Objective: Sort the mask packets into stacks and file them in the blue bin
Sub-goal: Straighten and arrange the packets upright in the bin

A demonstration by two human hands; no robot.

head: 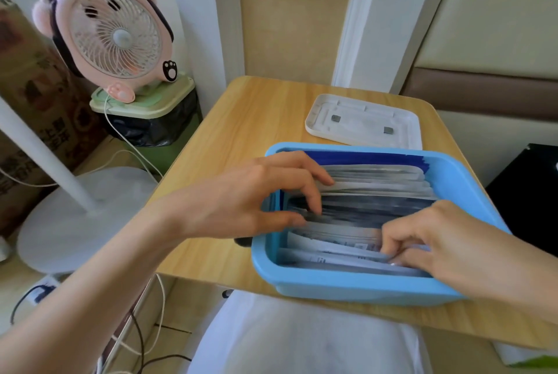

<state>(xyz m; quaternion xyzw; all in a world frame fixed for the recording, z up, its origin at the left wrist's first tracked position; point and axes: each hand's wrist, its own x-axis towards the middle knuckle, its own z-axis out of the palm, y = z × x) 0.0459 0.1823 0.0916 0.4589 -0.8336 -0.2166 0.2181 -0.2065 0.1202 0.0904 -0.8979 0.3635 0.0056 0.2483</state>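
Observation:
The blue bin (347, 287) sits on the wooden table (241, 119), packed with mask packets (374, 183) standing on edge: dark blue ones at the back, white and grey ones in the middle, pale printed ones at the front. My left hand (265, 192) reaches over the bin's left wall, its fingertips spread on the packets' top edges in the middle rows. My right hand (419, 237) is curled at the bin's front right, its fingertips pinching the front packets.
A white lid (365, 121) lies upside down on the table behind the bin. Left of the table stand a pink fan (111, 29) on a green waste bin (151, 119), a white stand base (81, 216) and loose cables. A black object (528, 192) is at the right.

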